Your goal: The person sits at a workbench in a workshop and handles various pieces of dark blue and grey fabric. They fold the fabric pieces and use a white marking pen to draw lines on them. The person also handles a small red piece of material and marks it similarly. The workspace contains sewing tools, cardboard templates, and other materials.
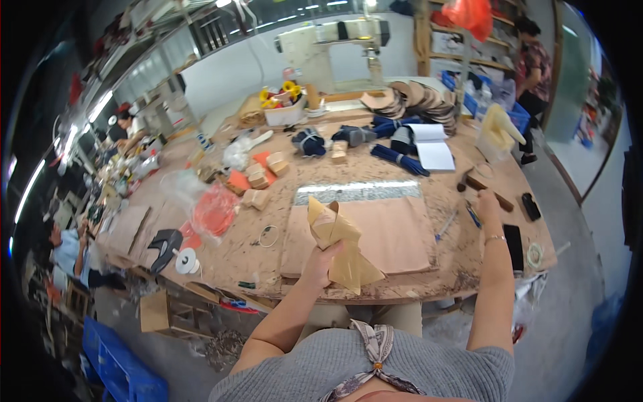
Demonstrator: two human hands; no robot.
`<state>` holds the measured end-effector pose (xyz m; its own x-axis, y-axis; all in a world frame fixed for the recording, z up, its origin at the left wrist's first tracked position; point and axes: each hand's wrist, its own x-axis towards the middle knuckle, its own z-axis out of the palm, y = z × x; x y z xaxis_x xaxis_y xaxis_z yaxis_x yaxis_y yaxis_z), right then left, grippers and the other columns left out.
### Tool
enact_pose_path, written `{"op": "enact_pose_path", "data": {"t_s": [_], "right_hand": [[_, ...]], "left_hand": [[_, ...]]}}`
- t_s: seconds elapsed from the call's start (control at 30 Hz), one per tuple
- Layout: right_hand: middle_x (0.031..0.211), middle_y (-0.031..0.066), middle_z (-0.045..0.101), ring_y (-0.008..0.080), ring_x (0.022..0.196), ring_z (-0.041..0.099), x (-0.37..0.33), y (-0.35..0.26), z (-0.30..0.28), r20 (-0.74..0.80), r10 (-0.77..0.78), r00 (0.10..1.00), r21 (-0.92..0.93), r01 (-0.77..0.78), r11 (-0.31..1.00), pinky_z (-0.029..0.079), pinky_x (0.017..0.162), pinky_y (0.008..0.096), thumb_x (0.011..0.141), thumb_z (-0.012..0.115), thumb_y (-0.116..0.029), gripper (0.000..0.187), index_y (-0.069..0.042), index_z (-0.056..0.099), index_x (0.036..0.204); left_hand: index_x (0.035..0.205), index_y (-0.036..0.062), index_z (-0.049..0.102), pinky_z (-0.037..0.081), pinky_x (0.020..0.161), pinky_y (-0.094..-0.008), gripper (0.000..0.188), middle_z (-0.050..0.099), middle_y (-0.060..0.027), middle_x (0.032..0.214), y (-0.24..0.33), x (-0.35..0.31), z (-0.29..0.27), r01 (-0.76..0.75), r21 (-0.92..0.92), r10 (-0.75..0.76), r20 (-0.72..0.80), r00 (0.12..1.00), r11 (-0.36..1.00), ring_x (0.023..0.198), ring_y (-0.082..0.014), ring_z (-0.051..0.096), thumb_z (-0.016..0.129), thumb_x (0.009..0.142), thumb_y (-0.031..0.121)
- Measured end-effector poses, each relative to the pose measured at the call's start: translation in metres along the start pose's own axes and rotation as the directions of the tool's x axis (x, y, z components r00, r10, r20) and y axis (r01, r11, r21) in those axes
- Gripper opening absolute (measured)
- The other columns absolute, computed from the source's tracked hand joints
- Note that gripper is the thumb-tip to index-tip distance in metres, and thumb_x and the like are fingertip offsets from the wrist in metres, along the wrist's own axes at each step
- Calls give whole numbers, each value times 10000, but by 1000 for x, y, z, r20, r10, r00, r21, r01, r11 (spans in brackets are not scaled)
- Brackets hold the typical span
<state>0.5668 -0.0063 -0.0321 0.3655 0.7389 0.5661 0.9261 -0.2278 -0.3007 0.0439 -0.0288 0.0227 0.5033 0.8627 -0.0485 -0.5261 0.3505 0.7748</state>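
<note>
L hand (325,265) is clenched round folded yellow-tan sheets (335,231), held up over the pinkish-tan mat (395,234) nr the mid of the surface's (231,264) near edge. A shiny strip (358,191) lies along the mat's far side.

R hand (488,203) is at the hammer's wooden handle (504,199), toward the surface's R edge, w/ head (462,182) pointing L; can't tell if fingers are fully closed on it. Just L of R hand: thin pen-like tools (473,216). Nr R edge: black phone-like slab (514,248), small black item (530,206) & pale coil (534,255).

Farther back, R of ctr: open notebook (435,151) beside dk blue bundles (399,161). Toward far edge: white bin (284,116) w/ yellow-handled tools (289,88). L side: clear bag w/ red-orange contents (216,208) & wood-coloured blocks (256,177).
</note>
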Motion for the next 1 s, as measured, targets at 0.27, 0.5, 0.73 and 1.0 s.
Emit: {"op": "enact_pose_path", "data": {"t_s": [0.27,0.5,0.73,1.0], "right_hand": [[885,32,684,115,787,609,-56,-259,-74,386,-215,897,801,-210,561,491,732,250,887,667,-196,215,-39,687,1033],[1029,99,644,153,874,615,-118,-355,-55,498,-248,831,867,-476,146,503,768,308,878,690,-219,393,6,567,1176],[1300,171,465,312,1155,493,-116,-389,-56,-100,-407,908,854,288,433,418,961,383,935,573,-239,560,-26,372,1412],[1073,-21,542,44,809,447,-93,-382,-77,506,-445,739,785,-608,-118,397,663,186,1027,404,-326,464,-85,397,1423]], "left_hand": [[1237,26,523,543,788,-343,351,646,-86,1038,-1,2,5,-26,179,36,-49,998,984,944,-207,648,617,923,151],[1321,7,447,464,898,-295,435,584,-66,1171,-12,4,-9,-250,287,273,-42,961,925,1054,-130,560,563,973,240],[1344,-20,410,422,976,-316,479,552,-94,1245,17,-13,11,-565,579,557,217,801,587,1147,-151,512,565,971,237],[1201,16,556,509,882,-332,282,640,-67,1098,50,-15,-26,-302,134,305,-2,952,944,1001,-169,622,588,939,115]]}}
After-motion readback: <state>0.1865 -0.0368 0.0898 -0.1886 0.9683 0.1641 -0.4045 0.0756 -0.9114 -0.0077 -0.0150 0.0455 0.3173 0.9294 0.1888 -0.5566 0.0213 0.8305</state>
